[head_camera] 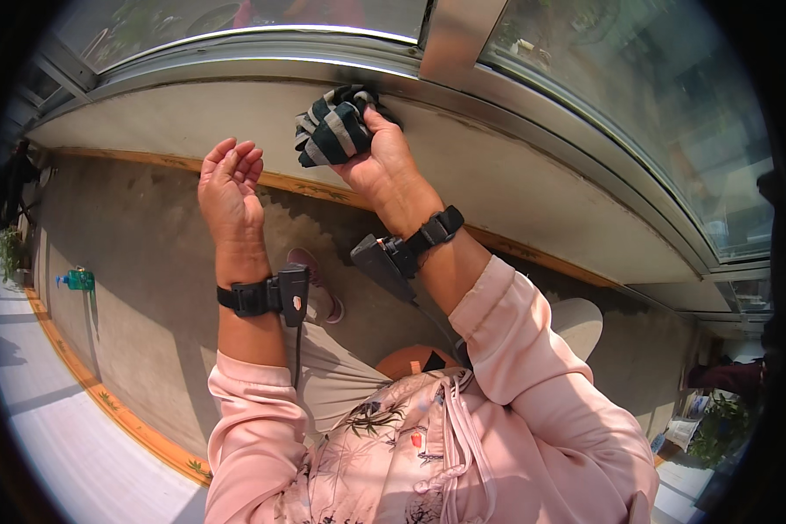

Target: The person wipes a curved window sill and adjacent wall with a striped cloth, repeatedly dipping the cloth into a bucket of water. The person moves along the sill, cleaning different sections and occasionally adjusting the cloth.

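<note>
My right hand [380, 150] grips a bunched cloth [334, 131] with dark green and light grey stripes. The cloth lies against the pale sill [498, 157] just below the metal window frame [393, 78]. To the left, my left hand [231, 173] is raised with its fingers curled loosely and nothing in it; its palm faces up. A black strap with a small black device sits on each wrist. The fingers of my right hand are partly hidden behind the cloth.
A green spray or pump bottle [80, 280] stands on the concrete floor [150, 223] at the left. Potted plants are at the far left [10, 252] and far right [720, 429]. Glass panes [629, 118] rise beyond the sill. An orange round object [409, 360] is between my legs.
</note>
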`<state>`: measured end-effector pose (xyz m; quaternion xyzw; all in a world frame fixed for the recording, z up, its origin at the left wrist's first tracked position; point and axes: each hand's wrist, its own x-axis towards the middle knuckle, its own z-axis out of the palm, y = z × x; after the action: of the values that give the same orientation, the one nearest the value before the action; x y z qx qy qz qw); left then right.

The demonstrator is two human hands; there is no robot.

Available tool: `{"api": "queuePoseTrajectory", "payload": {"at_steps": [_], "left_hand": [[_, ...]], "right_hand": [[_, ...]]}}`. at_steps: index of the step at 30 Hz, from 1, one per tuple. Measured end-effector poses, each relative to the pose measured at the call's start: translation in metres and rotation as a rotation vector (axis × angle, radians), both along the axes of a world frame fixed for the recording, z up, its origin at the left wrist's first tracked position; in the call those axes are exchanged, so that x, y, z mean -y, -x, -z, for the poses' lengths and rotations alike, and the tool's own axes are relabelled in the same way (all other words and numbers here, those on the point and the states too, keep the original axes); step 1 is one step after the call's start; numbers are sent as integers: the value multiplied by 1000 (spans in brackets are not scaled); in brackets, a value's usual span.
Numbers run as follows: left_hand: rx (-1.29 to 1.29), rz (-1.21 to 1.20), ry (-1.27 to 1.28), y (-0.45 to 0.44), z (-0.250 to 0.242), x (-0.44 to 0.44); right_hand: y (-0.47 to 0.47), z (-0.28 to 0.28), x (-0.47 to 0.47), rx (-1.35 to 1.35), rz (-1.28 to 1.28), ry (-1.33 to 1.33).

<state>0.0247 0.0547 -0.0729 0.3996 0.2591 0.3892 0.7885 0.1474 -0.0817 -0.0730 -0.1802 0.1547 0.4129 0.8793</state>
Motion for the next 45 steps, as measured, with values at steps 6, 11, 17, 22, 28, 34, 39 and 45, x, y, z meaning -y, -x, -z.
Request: {"api": "queuePoseTrajectory", "payload": {"at_steps": [6,11,17,22,28,34,39,45], "left_hand": [[1,-10,12,1,0,1],[-5,-37,23,-1,-1,2],[-83,316,-95,-13,4,19],[-359,893,-550,-26,27,82],[-450,1086,-544,-16,29,121],[-107,1264,-236,-2,10,160],[83,1250,145,-2,2,190],[-40,999,536,-28,13,209]], "right_hand": [[-7,78,-7,-137,96,297],[-19,175,65,-305,158,685],[-6,178,159,-28,-170,778],[21,102,168,619,-431,760],[41,7,188,1152,-337,1050],[67,-24,205,1184,-295,1082],[78,-49,227,1486,-328,1064],[72,-99,352,1741,78,1292]]}}
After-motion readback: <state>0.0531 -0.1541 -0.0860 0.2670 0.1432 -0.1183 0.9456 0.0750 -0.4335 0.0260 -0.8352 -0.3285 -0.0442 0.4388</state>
